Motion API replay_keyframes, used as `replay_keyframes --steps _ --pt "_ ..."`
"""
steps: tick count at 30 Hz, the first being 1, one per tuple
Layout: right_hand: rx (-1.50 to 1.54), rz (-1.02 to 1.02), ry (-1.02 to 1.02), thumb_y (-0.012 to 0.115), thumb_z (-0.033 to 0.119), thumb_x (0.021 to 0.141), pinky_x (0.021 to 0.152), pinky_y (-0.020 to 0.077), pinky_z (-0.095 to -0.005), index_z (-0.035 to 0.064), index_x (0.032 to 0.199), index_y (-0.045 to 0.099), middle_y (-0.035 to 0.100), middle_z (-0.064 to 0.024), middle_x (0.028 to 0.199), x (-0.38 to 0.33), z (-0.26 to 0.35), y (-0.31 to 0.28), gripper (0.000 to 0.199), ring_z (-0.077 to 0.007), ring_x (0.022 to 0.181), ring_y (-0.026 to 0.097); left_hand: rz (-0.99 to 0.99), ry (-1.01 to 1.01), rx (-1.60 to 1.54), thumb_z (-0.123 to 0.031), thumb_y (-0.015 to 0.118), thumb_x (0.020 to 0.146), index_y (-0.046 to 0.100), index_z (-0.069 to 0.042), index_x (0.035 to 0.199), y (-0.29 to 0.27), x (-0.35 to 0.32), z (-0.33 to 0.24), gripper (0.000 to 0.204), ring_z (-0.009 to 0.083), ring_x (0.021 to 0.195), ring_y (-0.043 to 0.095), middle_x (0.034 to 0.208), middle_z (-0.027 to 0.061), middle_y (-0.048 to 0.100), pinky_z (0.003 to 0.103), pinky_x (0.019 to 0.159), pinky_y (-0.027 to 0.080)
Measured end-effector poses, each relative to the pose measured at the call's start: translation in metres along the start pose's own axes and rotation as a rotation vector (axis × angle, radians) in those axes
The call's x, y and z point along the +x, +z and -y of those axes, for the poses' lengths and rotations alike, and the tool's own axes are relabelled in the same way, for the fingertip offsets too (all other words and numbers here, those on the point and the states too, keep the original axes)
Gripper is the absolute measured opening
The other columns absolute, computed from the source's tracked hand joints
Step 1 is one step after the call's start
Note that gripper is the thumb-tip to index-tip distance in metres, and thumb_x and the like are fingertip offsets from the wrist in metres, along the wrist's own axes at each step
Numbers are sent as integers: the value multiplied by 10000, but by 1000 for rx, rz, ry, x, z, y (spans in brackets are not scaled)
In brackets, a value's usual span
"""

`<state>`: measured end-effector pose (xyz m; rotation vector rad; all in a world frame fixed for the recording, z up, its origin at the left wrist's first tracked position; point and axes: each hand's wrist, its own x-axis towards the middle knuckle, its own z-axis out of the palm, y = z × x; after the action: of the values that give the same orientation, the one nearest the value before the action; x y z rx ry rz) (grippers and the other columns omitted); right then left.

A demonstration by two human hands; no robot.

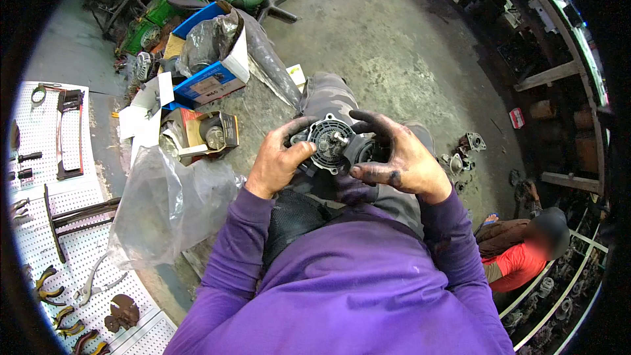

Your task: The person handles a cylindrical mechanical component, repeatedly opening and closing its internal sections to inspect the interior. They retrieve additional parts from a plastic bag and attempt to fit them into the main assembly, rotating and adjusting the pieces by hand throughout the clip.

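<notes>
Over my lap, my left hand (pixel 284 158) is closed on the rim of a round, slotted alternator housing (pixel 323 139) with lugs round its edge and a bright metal shaft end near its middle. My left thumb presses its face. Just to the right, the fingers and thumb of my right hand (pixel 406 156) curl round a dark, cylindrical part (pixel 361 150), close against the housing. Whether the two parts are joined cannot be told. Dark grease marks my right fingers.
A clear plastic bag (pixel 177 207), a blue box (pixel 223 69) and a small open carton (pixel 227 130) are at left, beside a white pegboard (pixel 98 236) with pliers. Metal parts (pixel 472 143) lie on the floor at right. A person in red (pixel 516 260) crouches by shelves.
</notes>
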<state>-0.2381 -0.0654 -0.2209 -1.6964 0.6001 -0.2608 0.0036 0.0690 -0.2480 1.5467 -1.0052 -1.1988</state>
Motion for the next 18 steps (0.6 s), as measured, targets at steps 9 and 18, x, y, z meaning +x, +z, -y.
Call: replay_keyframes --steps 9,18 --pt "511 -94 45 774 491 959 1076 534 -415 -39 1565 455 642 -187 1416 -1 -27 1 866 -239 1273 639 -104 -14 -23 -195 665 917 650 138 1314 1 16 11 519 129 936 683 1074 114 762 293 862 562" --pt "1016 -142 153 495 482 1104 981 601 -468 -62 1498 538 686 -175 1358 1 -56 8 673 -275 1217 696 -117 -30 -175 -165 645 931 660 141 1273 0 24 12 460 122 934 681 1067 99 751 271 834 557"
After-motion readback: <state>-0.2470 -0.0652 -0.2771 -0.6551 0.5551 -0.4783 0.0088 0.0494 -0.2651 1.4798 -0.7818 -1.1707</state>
